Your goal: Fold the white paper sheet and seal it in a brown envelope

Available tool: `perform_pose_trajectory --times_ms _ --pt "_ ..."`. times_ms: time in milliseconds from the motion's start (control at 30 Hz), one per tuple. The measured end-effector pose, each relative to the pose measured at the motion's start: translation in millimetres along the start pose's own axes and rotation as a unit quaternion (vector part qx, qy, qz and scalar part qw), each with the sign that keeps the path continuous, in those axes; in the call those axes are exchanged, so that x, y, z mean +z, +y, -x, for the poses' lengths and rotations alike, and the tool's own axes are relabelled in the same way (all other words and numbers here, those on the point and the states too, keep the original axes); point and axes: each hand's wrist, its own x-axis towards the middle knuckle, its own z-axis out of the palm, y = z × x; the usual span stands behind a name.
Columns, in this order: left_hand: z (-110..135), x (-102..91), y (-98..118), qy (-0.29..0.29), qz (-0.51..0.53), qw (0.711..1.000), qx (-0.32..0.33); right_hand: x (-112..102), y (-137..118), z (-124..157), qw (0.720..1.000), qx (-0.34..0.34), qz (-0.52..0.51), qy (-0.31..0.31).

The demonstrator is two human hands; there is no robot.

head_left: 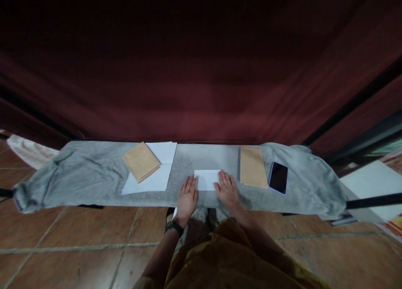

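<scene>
Brown shirt (201,264), white paper (206,180) — between both hands (187,197), on grey cloth (94,176)

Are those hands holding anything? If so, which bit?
Nothing looks gripped: the left hand rests flat at the left edge of the small white paper, the right hand on its right edge.

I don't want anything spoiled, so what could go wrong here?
The small white rectangular paper, between the left hand and right hand, might crease crookedly if pressed unevenly. If the wrinkled grey fabric cloth gets tugged, the tan rectangular paper stack, angled on larger white paper, could slide.
</scene>
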Motion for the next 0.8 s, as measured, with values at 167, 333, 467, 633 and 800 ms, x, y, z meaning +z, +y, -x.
perform_pose_trajectory --times_ms 167,333,467,633,800 --pt "-2 -7.1 -1 -0.106 -0.021 0.988 0.108 -3 -2 -1 1.000 0.007 -0.007 -0.005" --pt "-13 -17.1 -1 -0.157 -0.048 0.977 0.137 -7 -3 -1 1.000 0.002 -0.008 -0.007" --pt "-19 -20.4 0 -0.150 -0.042 0.978 0.139 -10 -3 -1 1.000 0.002 -0.020 -0.010" --pt "-22 -29.4 1 -0.079 0.005 0.991 0.111 -18 7 -3 0.996 -0.005 -0.093 -0.015" --pt "-30 -51.1 1 0.002 0.142 0.988 0.064 -34 18 -1 0.961 -0.025 -0.276 -0.003"
